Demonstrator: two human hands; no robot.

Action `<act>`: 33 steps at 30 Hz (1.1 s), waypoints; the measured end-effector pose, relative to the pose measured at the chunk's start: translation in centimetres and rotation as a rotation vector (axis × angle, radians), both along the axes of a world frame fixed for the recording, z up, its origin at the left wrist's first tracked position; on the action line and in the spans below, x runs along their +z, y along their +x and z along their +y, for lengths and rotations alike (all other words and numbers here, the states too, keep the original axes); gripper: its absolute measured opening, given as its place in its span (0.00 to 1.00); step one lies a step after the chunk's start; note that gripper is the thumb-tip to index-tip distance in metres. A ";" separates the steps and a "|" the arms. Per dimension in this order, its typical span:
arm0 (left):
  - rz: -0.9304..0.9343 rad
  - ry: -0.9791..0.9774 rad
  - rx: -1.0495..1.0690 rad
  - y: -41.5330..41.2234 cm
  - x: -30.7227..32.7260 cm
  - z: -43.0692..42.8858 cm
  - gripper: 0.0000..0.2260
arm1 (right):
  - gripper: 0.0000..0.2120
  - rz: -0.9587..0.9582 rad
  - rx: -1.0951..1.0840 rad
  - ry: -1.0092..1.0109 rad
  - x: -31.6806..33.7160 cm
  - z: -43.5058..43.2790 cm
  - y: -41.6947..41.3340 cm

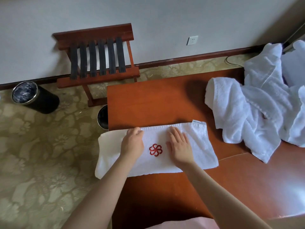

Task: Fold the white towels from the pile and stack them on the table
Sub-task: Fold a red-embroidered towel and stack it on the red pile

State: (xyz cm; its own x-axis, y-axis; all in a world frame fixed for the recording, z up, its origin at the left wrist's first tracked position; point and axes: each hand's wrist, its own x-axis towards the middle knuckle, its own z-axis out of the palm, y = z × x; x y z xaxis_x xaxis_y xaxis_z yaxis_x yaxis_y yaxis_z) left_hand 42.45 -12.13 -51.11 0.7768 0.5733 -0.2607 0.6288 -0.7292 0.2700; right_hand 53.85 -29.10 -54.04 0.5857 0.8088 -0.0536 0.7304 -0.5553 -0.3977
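Table (165, 100): red-brown wood, fills the right and near part of the scene.
Pile (257, 113): loose white towels heaped at the table's far right.
Towel (198, 146): folded into a long strip, flat across the table's near left. Its left end hangs over the edge.
Rack (99, 60): wooden, dark straps, far left against the wall.
Bin (33, 96): black, on the carpet left of the rack.
Left hand (132, 142): at the towel's far edge, fingers bent. Cannot tell whether they pinch cloth.
Right hand (179, 144): flat on the towel, fingers straight and close together.
Logo (155, 149): red, between the hands.
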 end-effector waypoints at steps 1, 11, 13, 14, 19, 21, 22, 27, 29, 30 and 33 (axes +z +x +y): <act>0.040 0.007 -0.002 0.2 -0.2 0.1 0.19 | 0.23 0.027 0.002 -0.041 -0.4 -0.8 0.6; 0.157 0.068 -0.004 0.4 -0.8 -1.2 0.22 | 0.29 -0.095 -0.115 -0.299 -0.8 -3.3 6.5; 0.157 0.067 -0.003 0.4 -0.7 -1.1 0.22 | 0.28 -0.071 -0.074 -0.180 -0.4 -2.7 5.1; 0.159 0.061 0.001 0.4 -0.6 -1.1 0.22 | 0.28 -0.048 -0.009 -0.135 -0.3 -2.5 4.3; 0.060 -0.020 0.037 -0.6 -0.2 -1.7 0.21 | 0.25 -0.017 0.029 -0.258 -0.5 -1.3 1.8; -0.016 -0.005 0.053 -2.0 -0.1 -2.4 0.15 | 0.25 -0.027 0.033 -0.227 0.4 0.1 0.8; -0.039 0.032 0.045 -2.9 -0.2 -2.8 0.13 | 0.24 -0.032 0.061 -0.192 0.9 0.8 0.0; -0.035 -0.046 -0.020 -5.5 -1.5 -4.8 0.19 | 0.24 -0.001 0.170 -0.242 -0.1 -0.1 -2.7; 0.011 -0.079 -0.047 -4.7 -1.8 -5.1 0.21 | 0.25 -0.007 0.137 -0.277 -0.8 -1.6 -2.0; 0.024 -0.095 -0.067 -4.0 -1.8 -5.4 0.21 | 0.26 -0.010 0.117 -0.297 -1.0 -2.2 -1.4; 0.037 -0.127 -0.118 -1.9 -2.0 -6.2 0.22 | 0.26 -0.009 0.076 -0.335 -0.8 -3.5 0.0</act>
